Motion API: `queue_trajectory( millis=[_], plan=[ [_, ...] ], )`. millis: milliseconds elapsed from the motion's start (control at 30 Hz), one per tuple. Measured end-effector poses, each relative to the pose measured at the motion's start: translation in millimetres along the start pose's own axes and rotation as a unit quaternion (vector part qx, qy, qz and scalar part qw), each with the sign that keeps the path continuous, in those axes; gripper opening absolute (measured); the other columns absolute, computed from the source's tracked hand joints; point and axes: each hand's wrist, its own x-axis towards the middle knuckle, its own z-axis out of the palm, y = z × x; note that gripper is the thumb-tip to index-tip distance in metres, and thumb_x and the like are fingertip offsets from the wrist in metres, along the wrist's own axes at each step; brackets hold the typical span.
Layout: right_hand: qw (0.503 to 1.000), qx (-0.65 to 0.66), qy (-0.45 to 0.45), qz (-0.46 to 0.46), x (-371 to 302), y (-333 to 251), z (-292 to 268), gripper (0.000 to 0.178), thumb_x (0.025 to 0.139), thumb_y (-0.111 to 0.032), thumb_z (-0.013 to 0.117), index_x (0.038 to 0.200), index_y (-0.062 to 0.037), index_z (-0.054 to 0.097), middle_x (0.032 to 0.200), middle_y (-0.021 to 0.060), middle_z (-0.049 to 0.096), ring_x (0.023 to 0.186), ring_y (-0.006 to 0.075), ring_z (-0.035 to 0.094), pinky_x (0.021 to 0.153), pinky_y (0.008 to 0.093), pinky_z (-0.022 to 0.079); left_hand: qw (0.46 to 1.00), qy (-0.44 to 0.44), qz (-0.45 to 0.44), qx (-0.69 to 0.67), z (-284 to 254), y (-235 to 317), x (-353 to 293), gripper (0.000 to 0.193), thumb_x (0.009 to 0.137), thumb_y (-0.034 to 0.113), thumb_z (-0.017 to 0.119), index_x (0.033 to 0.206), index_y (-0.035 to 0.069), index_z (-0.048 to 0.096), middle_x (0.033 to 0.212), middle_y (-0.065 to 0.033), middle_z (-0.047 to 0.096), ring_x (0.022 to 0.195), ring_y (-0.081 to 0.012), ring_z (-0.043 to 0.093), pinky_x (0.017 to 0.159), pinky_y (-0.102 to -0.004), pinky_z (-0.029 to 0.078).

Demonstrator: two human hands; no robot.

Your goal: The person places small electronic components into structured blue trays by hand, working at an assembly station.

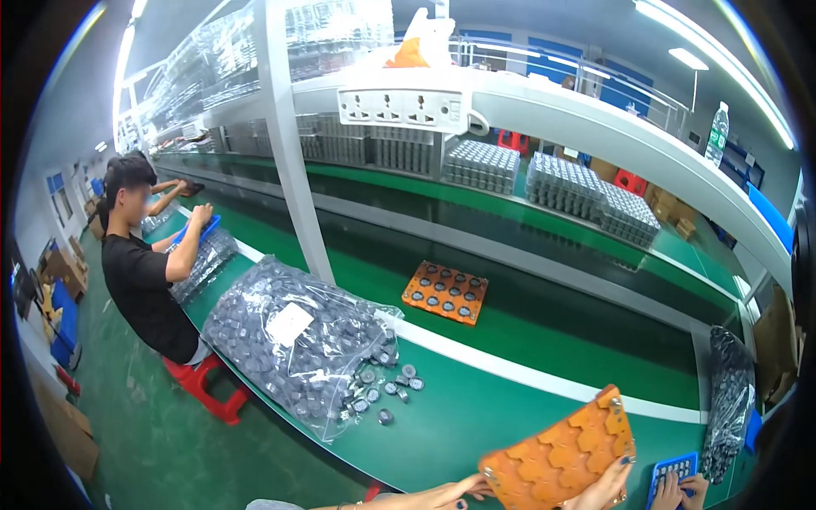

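Observation:
An orange moulded tray [565, 455] with rows of rounded recesses is tilted up over the near side of the green bench. My right hand [605, 489] grips its lower right part, fingers along the edge. At the tray's lower left corner, my left hand [463, 491] has its fingertips closed against the edge; part of the grip is hidden. The recesses that show look bare. Left of the tray, several small grey round caps [386, 416] lie loose on the bench, spilled beside a large clear plastic bag [280, 340] full of the same caps.
A second orange tray [446, 293], filled with dark round parts, lies on the green conveyor [544, 327]. A co-worker's hands [684, 490] work at a blue tray [659, 470] on the right. Another person [149, 272] sits at left. A metal post [293, 153] rises beyond the bag.

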Motion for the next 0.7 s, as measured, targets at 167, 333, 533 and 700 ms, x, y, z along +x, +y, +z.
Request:
queue_trajectory(
  millis=[167,333,533,700],
  plan=[
    [0.986,-0.084,-0.09,0.117,-45,48,9,0.053,0.094,-0.028,0.054,0.137,-0.0043,0.035,0.126,0.0103,0.048,0.115,0.0202,0.046,0.095,0.0343,0.041,0.929,0.36,0.044,-0.069,-2,9,12,0.053,0.098,0.023,0.045,0.14,0.001,0.024,0.131,-0.0141,0.045,0.117,-0.0206,0.048,0.099,-0.0358,0.039],
    [0.945,-0.081,-0.244,0.202,-62,63,-8,0.032,0.095,-0.02,0.054,0.122,-0.0038,0.051,0.09,0.0016,0.058,0.069,0.0086,0.055,0.052,0.0204,0.04,0.894,0.422,-0.102,-0.11,-64,3,-4,0.041,0.095,0.016,0.053,0.128,-0.001,0.035,0.122,-0.0078,0.052,0.108,-0.0122,0.052,0.091,-0.0291,0.044],
    [0.742,-0.491,-0.449,0.085,-33,17,-29,0.031,0.088,-0.022,0.063,0.07,0.003,0.061,0.053,0.008,0.056,0.045,0.0125,0.043,0.045,0.0306,0.034,0.915,0.335,-0.177,-0.141,-71,-14,-1,0.046,0.095,0.022,0.054,0.13,-0.002,0.036,0.122,-0.0085,0.052,0.112,-0.0129,0.05,0.094,-0.0282,0.043],
    [0.785,-0.487,-0.382,-0.038,-26,3,-32,0.022,0.084,-0.017,0.065,0.074,0.0008,0.058,0.057,0.0097,0.055,0.053,0.0147,0.051,0.051,0.0299,0.041,0.934,0.275,-0.227,-0.009,-56,11,24,0.054,0.094,0.031,0.055,0.13,-0.003,0.035,0.104,-0.0106,0.056,0.075,-0.0118,0.057,0.068,-0.0277,0.048]
  ],
)
